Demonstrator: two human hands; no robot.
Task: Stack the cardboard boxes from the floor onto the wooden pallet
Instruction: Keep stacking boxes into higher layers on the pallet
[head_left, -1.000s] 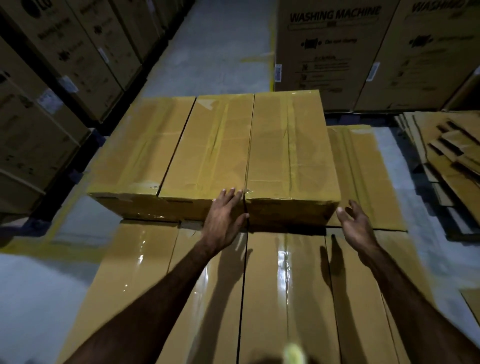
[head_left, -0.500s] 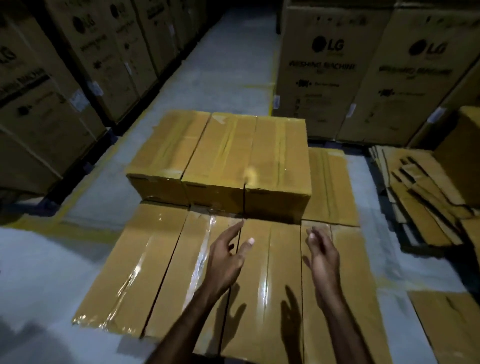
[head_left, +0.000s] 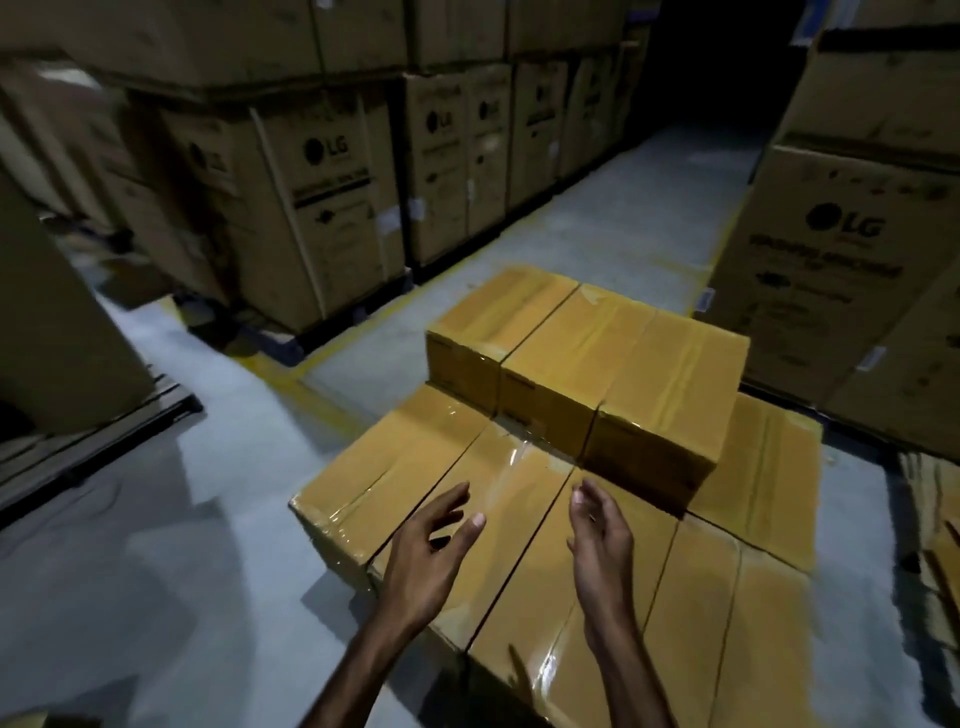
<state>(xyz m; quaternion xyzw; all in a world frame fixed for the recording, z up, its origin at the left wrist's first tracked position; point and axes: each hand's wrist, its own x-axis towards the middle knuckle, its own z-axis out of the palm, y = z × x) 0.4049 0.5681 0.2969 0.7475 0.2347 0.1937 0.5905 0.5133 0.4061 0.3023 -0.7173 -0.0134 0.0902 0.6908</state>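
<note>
A stack of tan, tape-sealed cardboard boxes fills the lower middle of the head view. The lower layer (head_left: 415, 467) has several long boxes side by side. On its far half stands an upper row of three boxes (head_left: 613, 364). The pallet under the stack is hidden. My left hand (head_left: 426, 556) hovers open above the near boxes, fingers spread, holding nothing. My right hand (head_left: 602, 545) hovers beside it, open and empty, a short way from the nearest upper box (head_left: 670, 405).
Tall LG washing-machine cartons (head_left: 322, 208) line the left and back; more cartons (head_left: 852, 270) stand at the right. A wooden pallet (head_left: 88, 447) carrying a big carton sits at the left. Grey floor with a yellow line (head_left: 306, 379) runs between them.
My hands have drawn back from the upper row of boxes and now hover over the near layer. The view has swung left, showing more of the left cartons.
</note>
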